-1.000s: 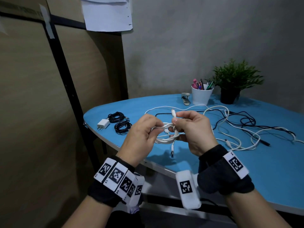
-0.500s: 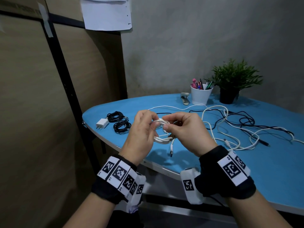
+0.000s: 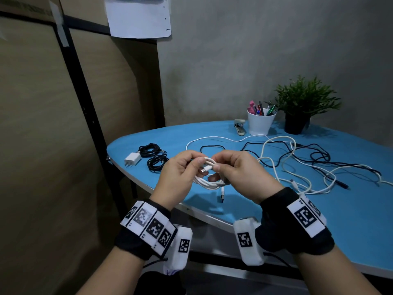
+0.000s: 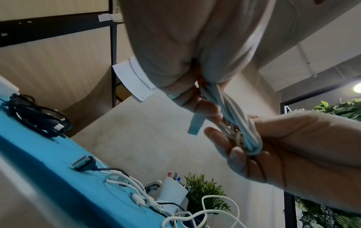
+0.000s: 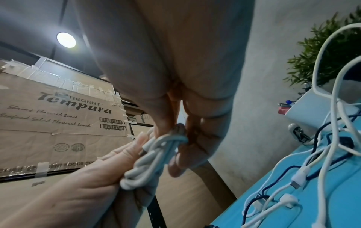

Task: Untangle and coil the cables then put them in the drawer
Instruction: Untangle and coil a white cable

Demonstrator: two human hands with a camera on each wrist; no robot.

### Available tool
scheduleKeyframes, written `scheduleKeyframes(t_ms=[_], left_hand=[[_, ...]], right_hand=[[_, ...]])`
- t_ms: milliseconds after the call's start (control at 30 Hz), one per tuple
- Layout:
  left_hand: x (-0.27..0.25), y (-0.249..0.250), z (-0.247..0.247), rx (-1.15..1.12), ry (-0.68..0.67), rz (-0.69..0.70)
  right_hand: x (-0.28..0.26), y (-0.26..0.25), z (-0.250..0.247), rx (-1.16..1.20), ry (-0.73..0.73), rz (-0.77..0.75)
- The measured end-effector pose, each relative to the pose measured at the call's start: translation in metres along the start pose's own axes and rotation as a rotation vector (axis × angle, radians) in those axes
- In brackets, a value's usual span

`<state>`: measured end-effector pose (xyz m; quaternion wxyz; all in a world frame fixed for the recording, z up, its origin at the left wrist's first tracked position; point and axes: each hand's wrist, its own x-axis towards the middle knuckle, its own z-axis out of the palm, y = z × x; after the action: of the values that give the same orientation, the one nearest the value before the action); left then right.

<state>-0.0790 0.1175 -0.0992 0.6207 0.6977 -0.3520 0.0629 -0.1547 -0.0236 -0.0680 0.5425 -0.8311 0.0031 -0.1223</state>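
A coiled white cable [image 3: 209,180] hangs in the air above the blue table's [image 3: 350,220] front edge, held between both hands. My left hand [image 3: 180,173] grips the left side of the coil [image 4: 234,114]. My right hand [image 3: 236,171] pinches the cable's small plug end [image 3: 207,167] against the coil [image 5: 156,155]. The USB plug [image 3: 222,195] dangles below the coil. A tangle of white and black cables [image 3: 297,165] lies spread on the table to the right. Two coiled black cables [image 3: 152,155] and a white charger [image 3: 132,159] sit at the table's left end. No drawer is in view.
A white cup of pens [image 3: 260,121], a stapler [image 3: 239,127] and a potted plant [image 3: 302,105] stand at the table's back by the grey wall. Cardboard panels in a black frame [image 3: 80,99] rise to the left.
The hands have drawn closer together and slightly higher around the coil. The loose plug end that stuck up above my right hand now lies pinched against the coil.
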Motion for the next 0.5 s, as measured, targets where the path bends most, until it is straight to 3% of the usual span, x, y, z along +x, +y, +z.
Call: scheduleKeyframes(t_ms=[200,367,500], left_hand=[[0.0,0.008,0.002,-0.248,-0.064,-0.168],[0.001,0.011,0.0,-0.478,0.018,-0.31],[0.0,0.012,0.0,-0.53,0.052,-0.339]], right_hand=[[0.005,-0.001,-0.002,-0.027,0.176,-0.038],[0.002,-0.008,-0.003,-0.078,0.159,-0.065],[0.0,-0.011,-0.006,-0.052,0.159,-0.039]])
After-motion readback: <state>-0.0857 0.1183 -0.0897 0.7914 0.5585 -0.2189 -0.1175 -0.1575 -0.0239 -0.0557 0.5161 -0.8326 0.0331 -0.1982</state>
